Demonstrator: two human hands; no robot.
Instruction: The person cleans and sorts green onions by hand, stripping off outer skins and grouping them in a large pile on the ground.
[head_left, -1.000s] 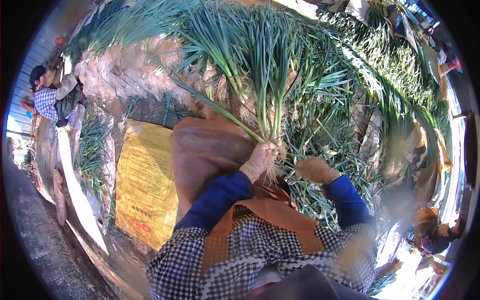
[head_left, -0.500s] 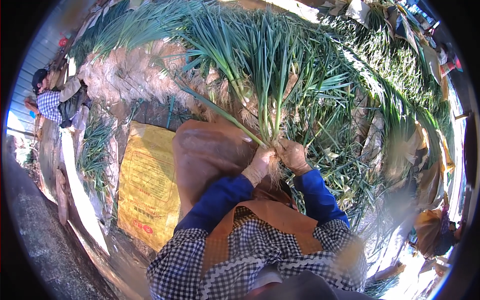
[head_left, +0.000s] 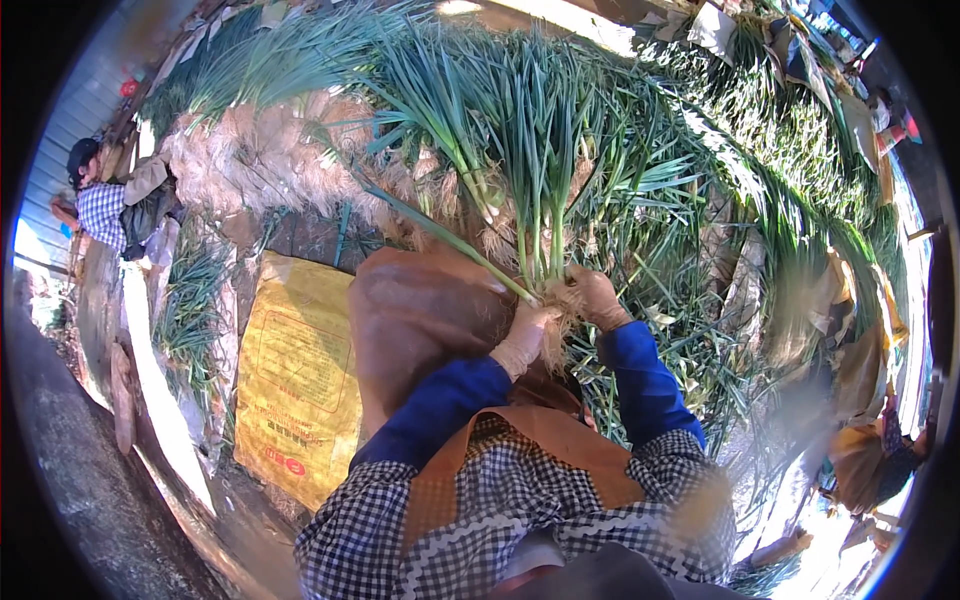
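Note:
A small bunch of green onions (head_left: 540, 240) stands leaves up in front of me, its pale roots hanging low. My right hand (head_left: 592, 298) is closed around the root end of that bunch. At its lower left, my left hand (head_left: 525, 338) has its fingers closed on the base of a single green onion stalk (head_left: 450, 238), which slants up and away to the left. Stringy roots dangle between the two hands, and the fingertips are partly hidden among them. Just beyond lies another handful of green onions (head_left: 465, 160) on the pile.
Heaped green onions (head_left: 660, 200) spread ahead and right, with a row of root ends (head_left: 270, 150) at far left. A yellow sack (head_left: 298, 375) lies left of my brown-covered knee (head_left: 430, 310). Another person (head_left: 105, 205) sits far left; a further person (head_left: 870, 465) is at right.
My hands have drawn slightly apart, the right one shifting right and the left one a little lower. The single stalk now slants separately from the upright bunch.

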